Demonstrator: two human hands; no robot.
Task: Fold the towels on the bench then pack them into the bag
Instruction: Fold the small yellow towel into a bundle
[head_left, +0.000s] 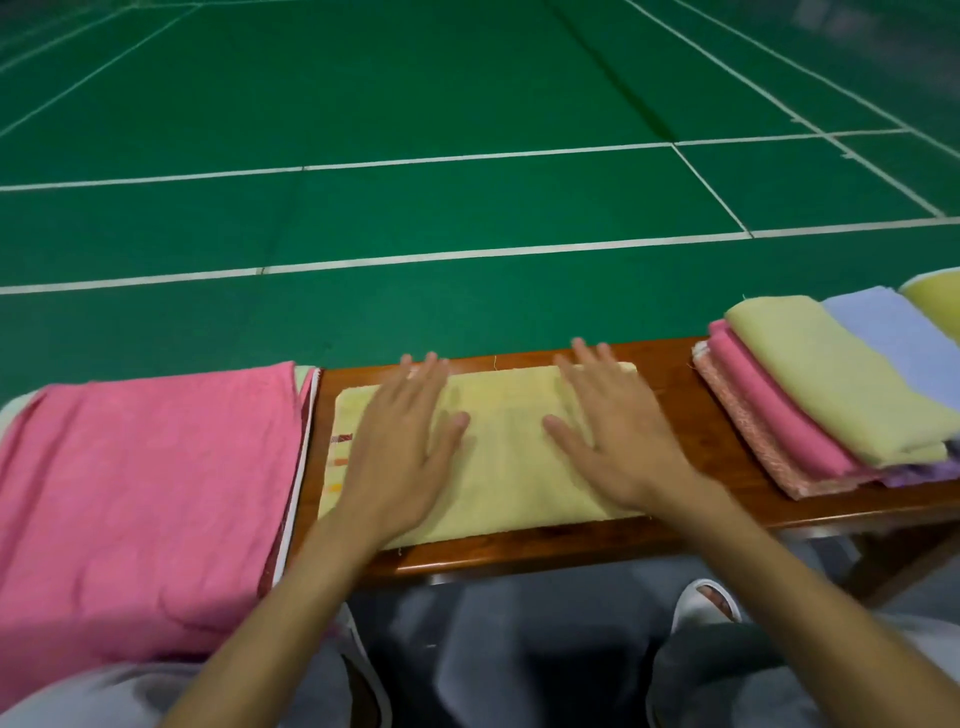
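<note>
Left hand (400, 452), right hand (615, 441) spread flat on one yellow towel (501, 478); pink towel (145, 478) beside.

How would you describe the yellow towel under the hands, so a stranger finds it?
Find the wooden bench. At its middle, between the pink towel and the stack, lies the yellow towel. Unlike the stack's yellow one, it lies alone, left hand and right hand flat on it.
</note>
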